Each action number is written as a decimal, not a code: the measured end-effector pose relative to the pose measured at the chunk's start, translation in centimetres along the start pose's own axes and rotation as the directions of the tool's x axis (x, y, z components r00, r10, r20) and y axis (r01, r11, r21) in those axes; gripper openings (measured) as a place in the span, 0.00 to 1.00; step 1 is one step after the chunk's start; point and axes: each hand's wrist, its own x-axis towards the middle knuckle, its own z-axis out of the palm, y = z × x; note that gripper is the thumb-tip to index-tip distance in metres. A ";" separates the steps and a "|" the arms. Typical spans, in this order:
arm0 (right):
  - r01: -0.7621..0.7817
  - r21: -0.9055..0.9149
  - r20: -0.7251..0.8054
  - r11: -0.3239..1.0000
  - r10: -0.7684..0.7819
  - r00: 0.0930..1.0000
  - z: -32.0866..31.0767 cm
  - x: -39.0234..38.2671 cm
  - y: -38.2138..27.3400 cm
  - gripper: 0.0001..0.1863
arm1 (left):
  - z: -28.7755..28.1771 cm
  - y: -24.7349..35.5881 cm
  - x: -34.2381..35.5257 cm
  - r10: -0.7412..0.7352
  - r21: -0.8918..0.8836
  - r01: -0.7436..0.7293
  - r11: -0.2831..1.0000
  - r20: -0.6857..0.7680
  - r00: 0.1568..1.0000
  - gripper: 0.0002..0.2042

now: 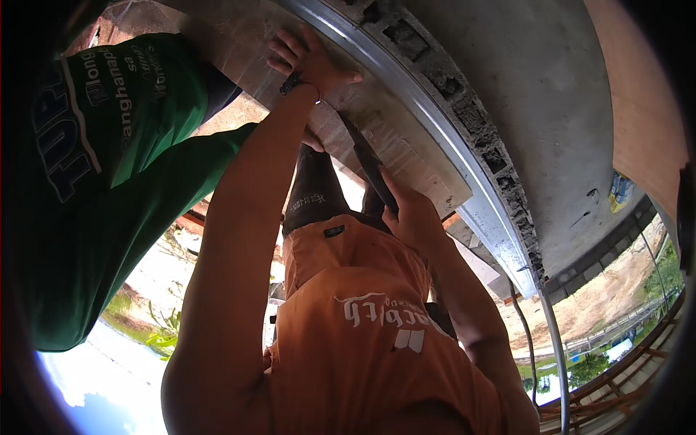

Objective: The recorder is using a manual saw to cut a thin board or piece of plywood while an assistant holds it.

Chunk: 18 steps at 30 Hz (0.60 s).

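My left hand (304, 61) lies with fingers apart on a scuffed tan board (442, 181) at the upper middle, a dark band round its wrist. My right hand (406, 214) grips a long, narrow dark tool (366, 156), whose far end lies on the board just below my left hand. A long silver metal strip (435, 123) runs beside the board's right edge. Fingers (313, 138), apparently a co-worker's, show at the board's lower edge behind my left forearm.
A co-worker in green (130, 167) is close on the left. A rough hollow-block edge (471, 116) borders a grey concrete surface (551, 109) at the right, with a plywood sheet (638, 87) beyond. A pipe (552, 341) and a cable (525, 326) hang at the lower right.
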 end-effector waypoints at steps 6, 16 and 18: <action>-0.256 -0.077 0.042 0.964 0.259 0.965 -1.4 2.5 0.1 0.32 | -0.7 -0.8 -0.3 0.020 0.023 -0.018 1.000 -0.069 0.997 0.71; 0.010 -0.033 -0.203 0.999 -0.016 0.979 3.7 1.9 10.1 0.32 | 0.7 -0.2 -2.7 -0.204 -0.139 0.193 0.971 -0.071 0.976 0.72; 0.053 -0.038 -0.218 0.998 -0.060 0.974 4.5 2.0 11.1 0.33 | 0.4 0.7 -2.3 -0.298 -0.087 0.296 0.951 -0.011 0.955 0.75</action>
